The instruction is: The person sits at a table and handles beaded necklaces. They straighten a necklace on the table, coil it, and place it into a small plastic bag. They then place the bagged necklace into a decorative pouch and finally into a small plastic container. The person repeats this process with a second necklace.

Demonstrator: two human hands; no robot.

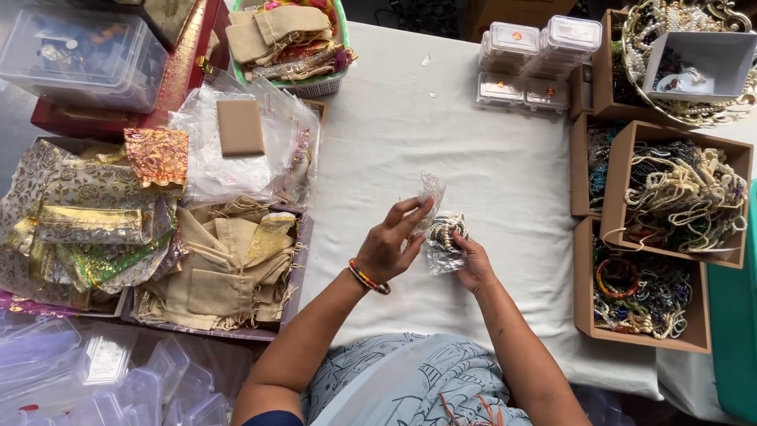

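Observation:
My left hand (392, 243) pinches the upper edge of a small clear plastic bag (436, 225) above the white tablecloth. My right hand (475, 264) grips the bag's lower part from underneath. Inside the bag sits a coiled string of pale beads (447, 231). A striped bangle circles my left wrist (367, 278). Both hands hover near the table's middle, just in front of my lap.
Cardboard boxes of bead strings (682, 197) and bangles (639, 288) line the right. Small clear plastic cases (524, 67) stand at the back. On the left lie cloth pouches (229, 268), shiny fabric bags (95, 229), plastic sleeves (236, 142) and a green basket (292, 39).

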